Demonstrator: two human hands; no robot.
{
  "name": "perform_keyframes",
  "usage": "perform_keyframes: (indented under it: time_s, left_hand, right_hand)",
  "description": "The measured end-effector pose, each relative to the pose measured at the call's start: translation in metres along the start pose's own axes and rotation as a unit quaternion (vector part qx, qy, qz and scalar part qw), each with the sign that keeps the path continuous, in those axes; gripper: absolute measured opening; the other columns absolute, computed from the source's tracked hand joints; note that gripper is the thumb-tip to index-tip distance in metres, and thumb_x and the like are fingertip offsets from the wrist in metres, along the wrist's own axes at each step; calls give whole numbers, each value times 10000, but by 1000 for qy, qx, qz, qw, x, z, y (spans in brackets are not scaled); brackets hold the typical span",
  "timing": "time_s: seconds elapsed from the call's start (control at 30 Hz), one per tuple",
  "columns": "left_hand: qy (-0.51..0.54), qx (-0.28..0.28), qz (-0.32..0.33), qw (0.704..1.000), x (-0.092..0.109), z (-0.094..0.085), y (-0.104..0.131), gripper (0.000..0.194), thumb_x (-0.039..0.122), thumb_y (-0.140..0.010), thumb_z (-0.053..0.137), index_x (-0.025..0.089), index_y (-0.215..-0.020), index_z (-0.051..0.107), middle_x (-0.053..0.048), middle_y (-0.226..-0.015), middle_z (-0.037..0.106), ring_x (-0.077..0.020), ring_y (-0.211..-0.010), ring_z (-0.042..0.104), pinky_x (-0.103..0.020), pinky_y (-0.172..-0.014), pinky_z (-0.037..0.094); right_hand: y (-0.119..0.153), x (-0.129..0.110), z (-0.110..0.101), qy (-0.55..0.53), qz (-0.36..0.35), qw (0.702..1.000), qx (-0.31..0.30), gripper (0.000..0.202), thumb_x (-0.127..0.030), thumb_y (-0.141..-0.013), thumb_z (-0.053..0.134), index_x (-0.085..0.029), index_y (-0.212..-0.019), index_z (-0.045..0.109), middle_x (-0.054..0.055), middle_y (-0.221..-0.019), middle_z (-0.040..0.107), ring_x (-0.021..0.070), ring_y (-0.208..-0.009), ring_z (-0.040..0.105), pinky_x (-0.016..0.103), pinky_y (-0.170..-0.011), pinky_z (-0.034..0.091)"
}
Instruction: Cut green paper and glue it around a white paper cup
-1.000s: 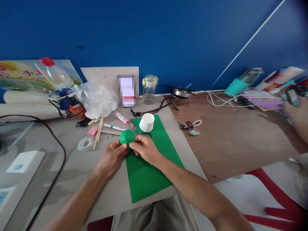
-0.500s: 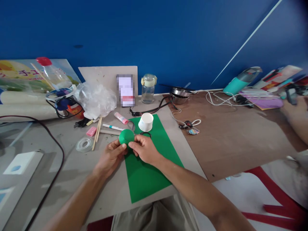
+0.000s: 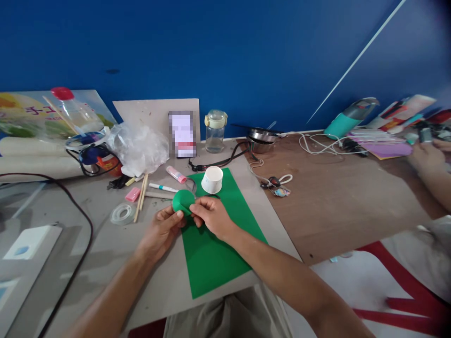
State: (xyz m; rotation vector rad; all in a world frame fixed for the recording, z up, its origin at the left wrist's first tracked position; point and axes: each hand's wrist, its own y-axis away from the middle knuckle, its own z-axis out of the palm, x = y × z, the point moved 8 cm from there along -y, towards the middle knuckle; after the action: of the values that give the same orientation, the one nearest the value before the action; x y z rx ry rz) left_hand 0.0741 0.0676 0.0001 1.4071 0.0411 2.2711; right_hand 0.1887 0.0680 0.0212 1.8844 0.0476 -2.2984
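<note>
A round green paper disc (image 3: 183, 199) is held between my two hands, above the far left edge of a larger green sheet (image 3: 225, 253). My left hand (image 3: 165, 227) pinches its lower left edge between thumb and fingers. Thumb and fingers of my right hand (image 3: 210, 213) grip the disc's lower right edge, where a flap of the paper is lifted. Just beyond, a white paper cup (image 3: 212, 180) stands on the green sheet. A dark ring-shaped item lies partly hidden behind my right hand.
Left of my hands lie a tape roll (image 3: 121, 213), wooden sticks (image 3: 141, 197), a marker (image 3: 163, 187) and a glue stick (image 3: 176, 174). A phone (image 3: 182, 135) and a glass jar (image 3: 215, 132) stand behind. At far right is another person's hand (image 3: 428, 157).
The disc's lower right edge has lifted into a more visible flap as my right hand shifted slightly. The camera view has moved a little.
</note>
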Motion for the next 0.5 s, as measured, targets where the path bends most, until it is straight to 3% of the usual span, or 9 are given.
perform_keyframes:
  time_s: [0.5]
  left_hand:
    - [16, 32, 0, 999, 2, -2, 0, 158, 257, -690, 770, 133, -714, 675, 17, -570, 538, -74, -530, 446, -196, -528, 380]
  right_hand:
    - [1, -5, -4, 20, -28, 999, 30, 246, -408, -838, 482, -207, -703, 437, -91, -402, 454, 65, -348, 425, 176, -403, 330]
